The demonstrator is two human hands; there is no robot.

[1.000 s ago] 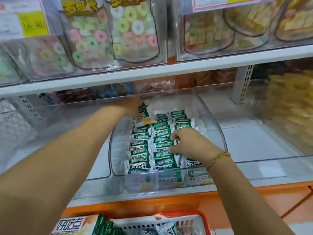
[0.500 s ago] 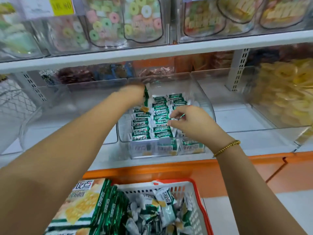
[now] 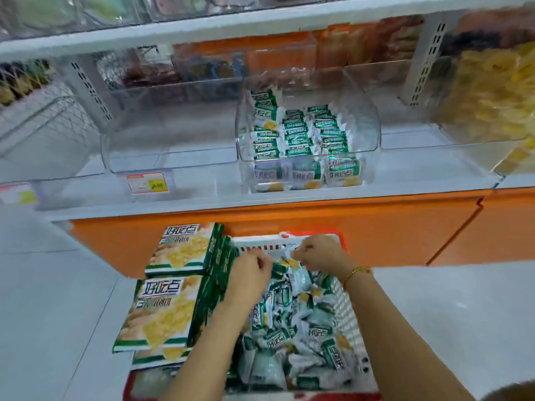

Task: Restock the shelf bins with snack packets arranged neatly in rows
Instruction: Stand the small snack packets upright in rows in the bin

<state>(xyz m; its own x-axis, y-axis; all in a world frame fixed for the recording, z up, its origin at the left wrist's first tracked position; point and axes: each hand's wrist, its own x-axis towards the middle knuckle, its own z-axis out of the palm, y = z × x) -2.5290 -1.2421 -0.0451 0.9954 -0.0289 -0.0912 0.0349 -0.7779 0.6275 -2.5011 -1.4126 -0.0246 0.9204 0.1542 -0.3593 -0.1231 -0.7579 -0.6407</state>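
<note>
Lower centre of the frame: a basket (image 3: 347,314) holds a heap of loose packets (image 3: 289,328). Flat green boxes (image 3: 162,311) are stacked against its left side. Both hands are over the far end of the heap. The left hand (image 3: 252,270) has its fingers curled downward; the right hand (image 3: 321,256), with a bracelet (image 3: 354,273) at the wrist, is curled likewise near the basket's far rim. Blur prevents telling whether either pinches a packet. Above centre, a clear bin (image 3: 367,125) on the shelf contains shelved packets (image 3: 298,131) in three rows. A second bin (image 3: 170,140) stands just left, a price tag (image 3: 146,182) below it. Yellow snacks (image 3: 492,91) fill the upper right.
</note>
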